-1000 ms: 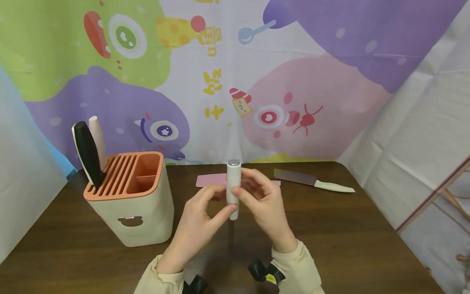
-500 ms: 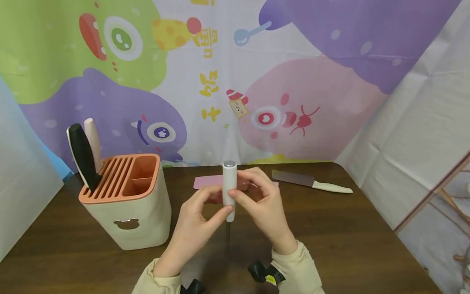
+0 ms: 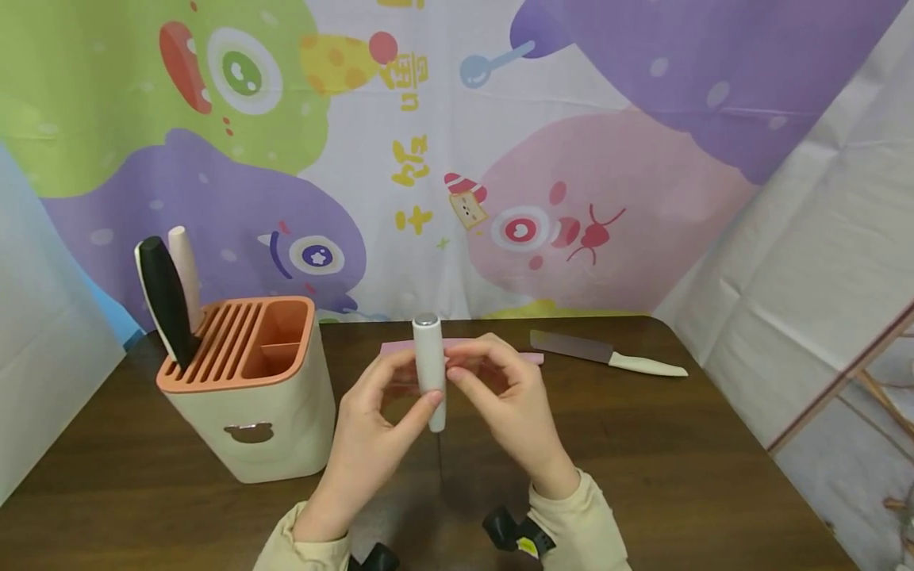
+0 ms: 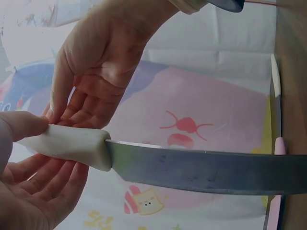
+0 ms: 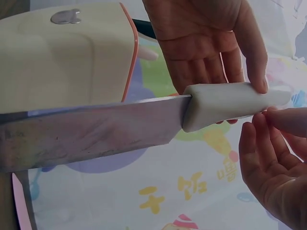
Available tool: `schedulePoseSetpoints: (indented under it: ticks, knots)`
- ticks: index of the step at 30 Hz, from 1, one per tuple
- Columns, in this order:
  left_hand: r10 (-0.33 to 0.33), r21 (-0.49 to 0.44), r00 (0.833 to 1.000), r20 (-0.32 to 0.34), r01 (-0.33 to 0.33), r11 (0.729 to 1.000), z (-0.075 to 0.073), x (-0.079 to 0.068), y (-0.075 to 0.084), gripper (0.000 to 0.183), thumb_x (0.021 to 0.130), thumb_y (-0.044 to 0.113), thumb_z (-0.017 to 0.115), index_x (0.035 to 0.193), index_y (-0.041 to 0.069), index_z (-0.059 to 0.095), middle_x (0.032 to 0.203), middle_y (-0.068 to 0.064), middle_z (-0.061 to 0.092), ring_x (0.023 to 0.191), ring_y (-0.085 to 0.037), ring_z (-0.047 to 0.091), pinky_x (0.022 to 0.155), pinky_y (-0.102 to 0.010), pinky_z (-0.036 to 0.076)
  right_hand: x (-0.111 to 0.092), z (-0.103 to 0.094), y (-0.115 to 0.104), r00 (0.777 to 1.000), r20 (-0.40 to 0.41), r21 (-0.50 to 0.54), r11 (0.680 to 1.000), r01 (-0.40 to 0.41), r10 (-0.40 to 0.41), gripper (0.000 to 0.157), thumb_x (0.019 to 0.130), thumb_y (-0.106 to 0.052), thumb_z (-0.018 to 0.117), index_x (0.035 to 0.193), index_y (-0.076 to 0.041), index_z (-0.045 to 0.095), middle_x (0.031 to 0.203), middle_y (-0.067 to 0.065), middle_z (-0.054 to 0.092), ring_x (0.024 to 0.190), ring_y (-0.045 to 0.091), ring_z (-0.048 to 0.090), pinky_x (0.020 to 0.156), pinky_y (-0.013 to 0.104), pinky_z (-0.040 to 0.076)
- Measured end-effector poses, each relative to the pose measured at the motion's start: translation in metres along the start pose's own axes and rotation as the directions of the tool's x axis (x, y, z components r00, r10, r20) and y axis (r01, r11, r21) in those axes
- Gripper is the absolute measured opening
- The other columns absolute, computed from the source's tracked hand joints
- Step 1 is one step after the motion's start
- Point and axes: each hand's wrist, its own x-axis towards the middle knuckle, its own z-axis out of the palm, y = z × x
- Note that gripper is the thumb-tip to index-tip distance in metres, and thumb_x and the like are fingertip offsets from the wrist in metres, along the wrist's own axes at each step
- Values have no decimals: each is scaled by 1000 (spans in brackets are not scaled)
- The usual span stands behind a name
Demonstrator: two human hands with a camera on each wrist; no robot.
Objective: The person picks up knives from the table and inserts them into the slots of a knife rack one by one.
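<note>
A white-handled kitchen knife (image 3: 428, 373) stands upright between the hands, with its silver-capped handle end up. Its broad metal blade (image 4: 206, 167) points down towards the table, plain to see in both wrist views. My left hand (image 3: 374, 436) pinches the handle, thumb on the near side and fingers behind. Curved and relaxed, the right hand (image 3: 510, 408) has its thumb and index tips right at the handle's right edge. In the right wrist view, the left thumb (image 5: 256, 62) presses the handle while the right fingertips lie just beside it.
A cream knife block (image 3: 264, 428) with an orange slotted top stands left, holding a black-handled knife (image 3: 166, 301) and a pale-handled one (image 3: 184, 274). Behind the hands lies a pink flat-bladed thing (image 3: 531, 358). Another knife (image 3: 646, 365) lies at the back right. A printed curtain hangs behind.
The knife has shifted slightly left with my left hand and turned a little. My right thumb, earlier over the handle, has come back to its right edge.
</note>
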Motion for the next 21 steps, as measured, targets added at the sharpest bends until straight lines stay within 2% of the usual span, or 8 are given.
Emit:
schedulePoseSetpoints:
  ticks: [10, 16, 21]
  knots:
    - [0, 51, 1000, -1, 0, 999, -3, 1, -1, 43, 76, 2, 70, 116, 9, 56, 97, -1, 60, 84, -12, 60, 71, -29, 54, 0, -1, 2, 999, 35, 21, 999, -25, 24, 17, 83, 2, 60, 100, 6, 60, 94, 18, 59, 82, 15, 61, 76, 31, 53]
    - [14, 66, 1000, -20, -13, 998, -6, 1, -1, 41, 75, -2, 70, 113, 6, 57, 95, -3, 61, 84, -12, 60, 71, -30, 54, 2, -4, 7, 998, 37, -31, 998, -49, 50, 17, 84, 1, 60, 100, 3, 62, 91, 15, 61, 80, 16, 61, 76, 34, 53]
    - [36, 67, 999, -9, -35, 997, -7, 2, -1, 41, 76, -2, 69, 114, 6, 56, 97, -3, 61, 88, -13, 60, 74, -29, 54, 4, -9, 13, 998, 29, -81, 996, -50, 52, 18, 84, 2, 59, 102, 2, 62, 91, 16, 62, 79, 16, 61, 75, 33, 53]
